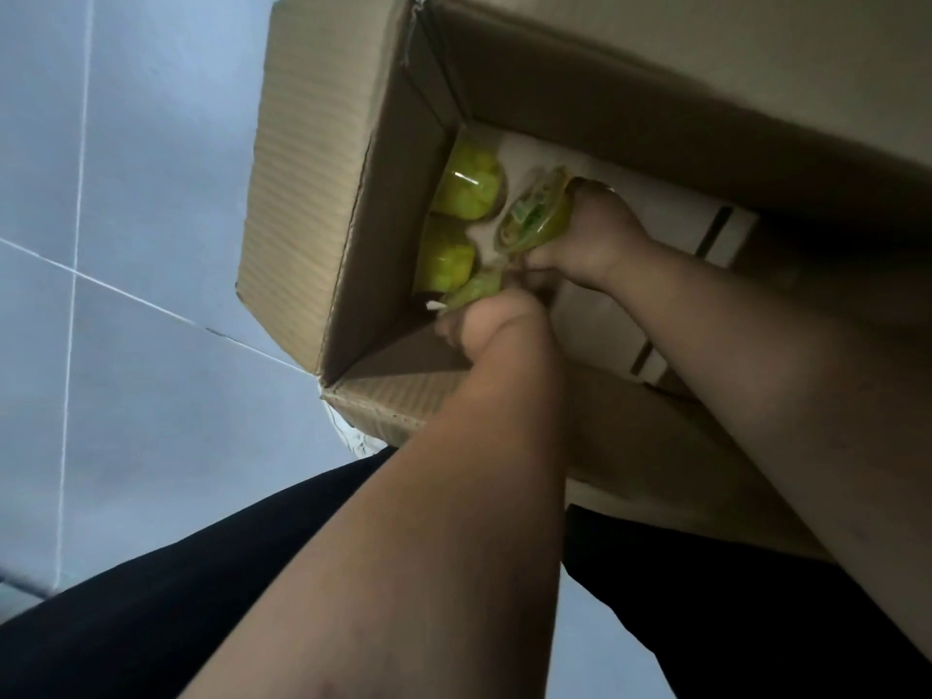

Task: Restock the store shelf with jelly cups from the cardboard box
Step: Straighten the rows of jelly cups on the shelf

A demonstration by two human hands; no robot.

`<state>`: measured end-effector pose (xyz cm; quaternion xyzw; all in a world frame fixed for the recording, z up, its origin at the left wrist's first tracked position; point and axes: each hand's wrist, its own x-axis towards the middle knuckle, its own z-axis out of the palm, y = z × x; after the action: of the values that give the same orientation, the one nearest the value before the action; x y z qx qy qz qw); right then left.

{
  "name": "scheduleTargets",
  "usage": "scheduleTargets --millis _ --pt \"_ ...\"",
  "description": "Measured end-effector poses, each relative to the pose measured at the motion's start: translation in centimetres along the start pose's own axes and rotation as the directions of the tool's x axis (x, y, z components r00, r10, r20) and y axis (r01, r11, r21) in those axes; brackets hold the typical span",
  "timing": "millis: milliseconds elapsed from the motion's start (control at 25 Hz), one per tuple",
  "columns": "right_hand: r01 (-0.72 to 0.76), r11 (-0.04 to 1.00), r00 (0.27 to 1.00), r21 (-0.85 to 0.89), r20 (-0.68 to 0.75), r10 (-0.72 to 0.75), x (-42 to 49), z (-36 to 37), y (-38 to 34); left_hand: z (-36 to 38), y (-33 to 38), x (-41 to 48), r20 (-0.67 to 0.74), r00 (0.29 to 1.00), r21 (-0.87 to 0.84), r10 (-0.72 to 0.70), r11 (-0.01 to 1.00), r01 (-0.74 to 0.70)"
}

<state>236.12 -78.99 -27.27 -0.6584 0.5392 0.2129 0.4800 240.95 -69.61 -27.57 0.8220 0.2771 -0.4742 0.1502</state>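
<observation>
This is the picking-out step: both hands are down inside the open cardboard box (312, 194), which sits on the tiled floor (126, 219). The right hand (595, 234) has its fingers curled round a tilted jelly cup (537, 214), printed lid showing, near the middle of the box. The left hand (484, 325) grips a second green cup (471, 292) by the box's near wall. Two more yellow-green cups (466, 191) lie against the box's left wall. Next, I judge, both held cups must be lifted clear of the flaps and carried to the shelf, which is out of view.
</observation>
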Motion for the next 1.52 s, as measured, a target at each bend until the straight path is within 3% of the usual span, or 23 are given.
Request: scheduleTargets --millis 120,280,440,600,800,1040,1280,1520 --pt "-0.071 0.968 0.991 0.239 -0.091 0.095 -2.4 -1.1 1.2 -1.2 -0.4 -3.1 -0.088 0.988 0.046 0.127 0.991 -0.124" --pt "-0.094 0.865 0.967 0.493 -0.160 0.196 -7.5 -3.9 1.5 -2.9 -0.6 -7.7 -0.008 0.971 -0.057 0.237 0.970 -0.237" --pt "-0.059 0.786 0.946 0.615 -0.216 0.240 -14.8 -7.7 -0.7 -6.3 -1.0 -15.0 0.027 0.936 -0.111 0.350 0.932 -0.345" --pt "0.054 0.705 0.899 0.707 -0.342 0.274 -23.8 -13.6 -4.4 -10.3 0.4 -25.0 0.024 0.846 -0.146 0.533 0.839 -0.525" --pt "0.212 0.655 0.862 0.726 -0.454 0.225 -34.9 -22.7 -10.7 -17.2 3.9 -38.2 0.025 0.650 -0.176 0.759 0.643 -0.745" --pt "0.420 0.604 0.769 0.677 -0.619 0.158 -46.8 -33.3 -18.2 -25.5 7.4 -54.3 0.043 0.427 -0.221 0.903 0.426 -0.877" --pt "0.566 0.583 0.668 0.583 -0.739 0.090 -59.7 -43.4 -22.4 -31.8 8.9 -69.3 0.048 0.169 -0.312 0.984 0.176 -0.933" --pt "0.683 0.532 0.556 0.500 -0.828 0.064 -70.1 -49.2 -25.4 -36.3 9.2 -79.4 0.092 -0.026 -0.427 0.995 0.016 -0.904"
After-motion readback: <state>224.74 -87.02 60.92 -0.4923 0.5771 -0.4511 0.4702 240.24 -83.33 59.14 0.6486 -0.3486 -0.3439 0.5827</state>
